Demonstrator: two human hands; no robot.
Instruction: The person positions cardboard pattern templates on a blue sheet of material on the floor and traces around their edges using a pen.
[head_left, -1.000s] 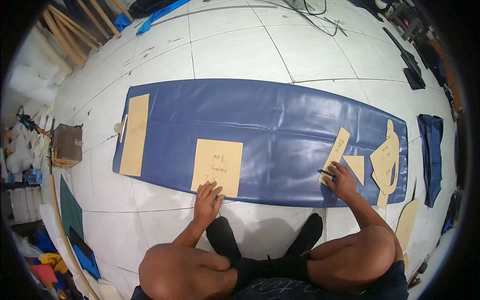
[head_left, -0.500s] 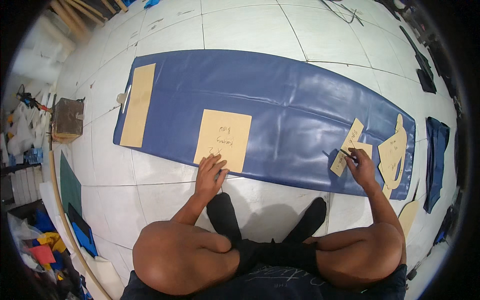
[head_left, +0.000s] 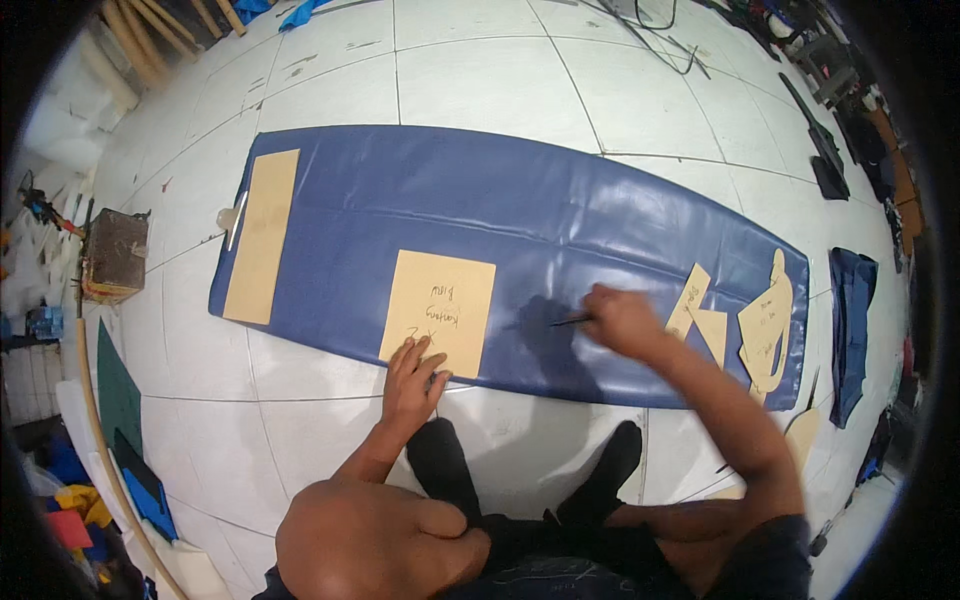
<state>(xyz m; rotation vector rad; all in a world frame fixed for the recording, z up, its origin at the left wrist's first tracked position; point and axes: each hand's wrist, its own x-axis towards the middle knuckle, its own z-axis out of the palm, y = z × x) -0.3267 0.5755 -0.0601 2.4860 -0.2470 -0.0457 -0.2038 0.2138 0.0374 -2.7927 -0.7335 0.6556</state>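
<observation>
tan card pattern (head_left: pixel 440 310) flat on blue sheet (head_left: pixel 520 215); thin pen (head_left: pixel 570 321), perhaps.

I think this is a small sewing or craft workshop. A long blue sheet (head_left: pixel 520 215) lies on the white tiled floor (head_left: pixel 480 80) with tan paper patterns (head_left: pixel 440 310) on it. Wood sticks (head_left: pixel 150 30) and scraps sit far left.

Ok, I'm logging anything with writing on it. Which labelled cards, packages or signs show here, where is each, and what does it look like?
Square card: tan, handwritten marks, on the blue sheet, left hand pressing its near edge.
Long card strip: tan, plain, sheet's left end.
Small card pieces: tan, some marked, sheet's right end, beyond the right hand, which holds a pen.
Box: brown, on the floor, left.
No screens or signs.
</observation>
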